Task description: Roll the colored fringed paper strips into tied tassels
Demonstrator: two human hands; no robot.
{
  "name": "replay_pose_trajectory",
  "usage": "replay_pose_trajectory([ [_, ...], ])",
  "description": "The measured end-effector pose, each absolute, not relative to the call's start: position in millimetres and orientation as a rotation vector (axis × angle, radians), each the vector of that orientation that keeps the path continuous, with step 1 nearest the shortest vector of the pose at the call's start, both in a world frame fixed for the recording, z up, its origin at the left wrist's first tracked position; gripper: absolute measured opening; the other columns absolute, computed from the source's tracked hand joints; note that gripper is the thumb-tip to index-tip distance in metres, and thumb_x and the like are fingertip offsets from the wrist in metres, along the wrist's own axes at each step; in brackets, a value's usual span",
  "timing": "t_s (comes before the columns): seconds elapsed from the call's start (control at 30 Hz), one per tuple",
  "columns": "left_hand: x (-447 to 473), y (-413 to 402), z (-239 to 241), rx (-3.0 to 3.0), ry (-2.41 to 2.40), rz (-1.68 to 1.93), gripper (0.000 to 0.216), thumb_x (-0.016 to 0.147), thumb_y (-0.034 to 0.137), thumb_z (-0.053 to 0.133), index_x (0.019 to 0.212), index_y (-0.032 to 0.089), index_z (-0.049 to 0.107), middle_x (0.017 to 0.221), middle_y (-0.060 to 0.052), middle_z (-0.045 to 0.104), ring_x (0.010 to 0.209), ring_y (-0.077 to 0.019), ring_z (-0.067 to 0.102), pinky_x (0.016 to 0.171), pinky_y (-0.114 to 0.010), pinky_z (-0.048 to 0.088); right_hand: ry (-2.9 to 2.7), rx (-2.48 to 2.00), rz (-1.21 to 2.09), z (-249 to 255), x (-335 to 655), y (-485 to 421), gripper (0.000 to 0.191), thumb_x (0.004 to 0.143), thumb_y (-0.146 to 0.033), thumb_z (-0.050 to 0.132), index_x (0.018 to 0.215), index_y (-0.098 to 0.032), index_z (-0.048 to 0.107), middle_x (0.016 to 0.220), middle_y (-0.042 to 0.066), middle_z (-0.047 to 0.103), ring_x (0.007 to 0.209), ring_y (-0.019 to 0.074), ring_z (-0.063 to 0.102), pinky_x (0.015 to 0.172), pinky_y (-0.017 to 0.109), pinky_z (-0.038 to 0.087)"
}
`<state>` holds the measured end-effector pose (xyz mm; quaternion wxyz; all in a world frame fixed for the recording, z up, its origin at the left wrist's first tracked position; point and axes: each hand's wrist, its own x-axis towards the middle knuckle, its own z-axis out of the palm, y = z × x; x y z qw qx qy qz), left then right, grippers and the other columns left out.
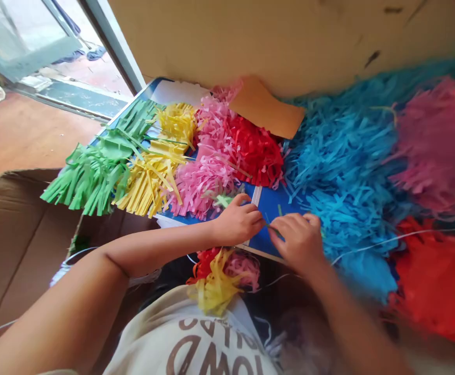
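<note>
My left hand (238,221) is closed over the near edge of the blue table (268,203), its fingertips pinching one end of a thin green paper strip (273,229). Facing it, my right hand (298,238) is closed on the strip's other end. Just past my left hand lies a pale green paper piece (224,200). Close by are pink fringed paper (207,182) and red fringed paper (256,156). Below my hands, a small bunch of yellow fringe (217,284) hangs at my lap with red and pink fringe beside it.
Green fringe (95,172) and yellow fringe (153,172) lie at the left, a large blue fringe heap (340,156) at the right. An orange sheet (268,107) rests near the wall. White string (418,233) crosses the blue heap. A cardboard box (24,234) stands at left.
</note>
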<state>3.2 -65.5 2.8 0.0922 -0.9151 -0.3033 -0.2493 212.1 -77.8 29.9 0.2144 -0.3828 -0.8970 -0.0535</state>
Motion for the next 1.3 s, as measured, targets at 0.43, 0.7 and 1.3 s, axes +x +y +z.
replay_pose_trajectory([
  [0.43,24.2,-112.1,59.2,-2.235,-1.323,-1.712,0.012,0.093,0.027,0.059,0.089,0.021,0.068,0.074,0.002,0.074,0.068,-0.0106,0.067,0.091,-0.036,0.042,-1.753,-1.102,-0.343,67.8,152.9,-128.2,0.029,0.088,-0.008,0.061,0.113,-0.022,0.066,0.095,0.011,0.075,0.086,0.0266,0.069,0.079,0.042,0.048],
  [0.7,27.6,-130.5,63.7,-2.306,-1.229,-1.935,0.02,0.089,0.019,0.057,0.108,0.021,0.065,0.089,-0.004,0.077,0.079,-0.0147,0.072,0.09,-0.039,0.046,-1.912,-1.053,-0.14,66.5,156.0,-152.9,0.054,0.095,-0.015,0.043,0.148,-0.026,0.044,0.136,0.017,0.058,0.115,0.0352,0.06,0.089,0.054,0.049],
  [1.3,31.6,-120.2,40.2,-2.316,-1.314,-2.039,0.005,0.088,0.025,0.068,0.086,0.02,0.067,0.086,-0.004,0.069,0.085,-0.0161,0.062,0.082,-0.033,0.048,-1.458,-1.139,0.313,37.7,170.2,-141.1,0.015,0.087,-0.01,0.066,0.095,-0.022,0.068,0.094,0.003,0.069,0.088,0.0158,0.067,0.076,0.03,0.056],
])
